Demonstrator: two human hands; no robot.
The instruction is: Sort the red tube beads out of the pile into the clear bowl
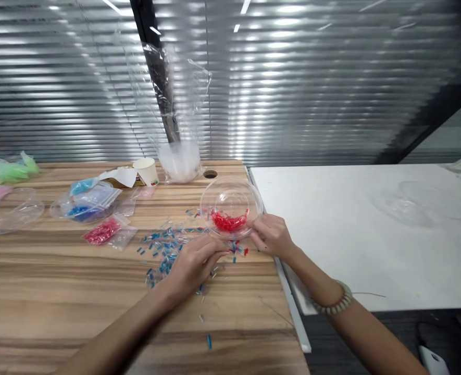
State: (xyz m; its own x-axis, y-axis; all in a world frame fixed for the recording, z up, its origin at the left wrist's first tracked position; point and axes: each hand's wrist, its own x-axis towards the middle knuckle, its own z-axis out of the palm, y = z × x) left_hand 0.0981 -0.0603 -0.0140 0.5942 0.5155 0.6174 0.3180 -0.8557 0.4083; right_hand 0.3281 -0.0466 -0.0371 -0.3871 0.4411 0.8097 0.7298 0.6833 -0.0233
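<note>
A clear plastic bowl point(256, 195) is tilted toward me, with small red tube pieces point(228, 222) gathered in its lower part. My right hand point(271, 235) is closed on the bowl's right rim. At the lower left rim, my left hand point(197, 260) has its fingers pinched together; whether they hold the rim or a small piece cannot be made out. Blue and clear tube pieces point(167, 250) lie scattered on the wooden table beyond and beside my left hand. A few red and blue pieces point(236, 248) lie just below the bowl.
Left of the scatter are a zip bag of red pieces point(103, 232) and a clear dish point(56, 208) with blue bags. A paper cup point(147, 171) and a white tub point(181, 161) with clear plastic film stand behind. A white table point(351, 250) adjoins at right.
</note>
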